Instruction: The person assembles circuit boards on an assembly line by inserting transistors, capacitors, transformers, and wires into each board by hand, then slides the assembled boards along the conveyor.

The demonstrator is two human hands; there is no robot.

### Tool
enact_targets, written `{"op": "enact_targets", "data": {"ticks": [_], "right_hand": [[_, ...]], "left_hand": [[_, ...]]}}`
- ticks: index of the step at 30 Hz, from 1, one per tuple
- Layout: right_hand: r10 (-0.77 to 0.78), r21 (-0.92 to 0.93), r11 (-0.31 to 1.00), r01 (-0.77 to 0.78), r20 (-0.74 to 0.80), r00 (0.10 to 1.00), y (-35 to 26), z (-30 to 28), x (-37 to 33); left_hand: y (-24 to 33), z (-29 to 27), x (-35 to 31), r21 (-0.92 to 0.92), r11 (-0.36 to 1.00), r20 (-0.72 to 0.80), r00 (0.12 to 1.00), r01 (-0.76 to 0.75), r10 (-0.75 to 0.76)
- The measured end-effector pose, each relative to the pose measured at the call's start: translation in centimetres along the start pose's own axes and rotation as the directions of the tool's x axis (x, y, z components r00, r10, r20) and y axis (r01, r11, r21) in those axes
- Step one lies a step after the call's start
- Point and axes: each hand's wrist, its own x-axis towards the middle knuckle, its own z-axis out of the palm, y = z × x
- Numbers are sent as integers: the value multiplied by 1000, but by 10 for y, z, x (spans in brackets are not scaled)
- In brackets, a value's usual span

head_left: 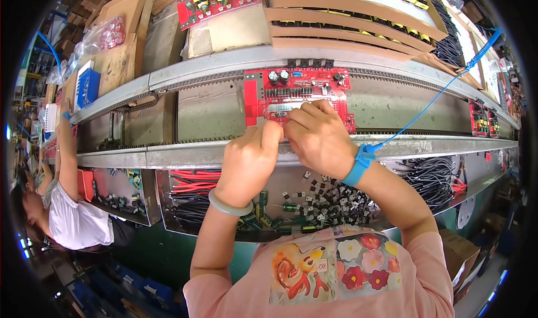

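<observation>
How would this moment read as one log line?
left hand: at red circuit board | right hand: over same board, blue strap on wrist | both grips: unclear | board: between conveyor rails

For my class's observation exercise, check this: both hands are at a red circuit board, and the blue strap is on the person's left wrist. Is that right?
Not quite: the head view shows the blue strap on the right wrist. The left hand and right hand are both at a red circuit board.
</observation>
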Motion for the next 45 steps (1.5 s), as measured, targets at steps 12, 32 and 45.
{"op": "enact_targets", "data": {"ticks": [12,32,45], "right_hand": [[158,114,981,-157,5,987,13,-39,5],[19,-121,993,-3,128,992,17,-30,-10],[-27,-81,996,30,37,999,-38,-40,-27]], "left_hand": [[4,2,4,50,997,50,997,64,-66],[-4,-3,0,34,999,71,997,-32,30],[8,-18,-11,-79,995,7,998,68,-67]]}}
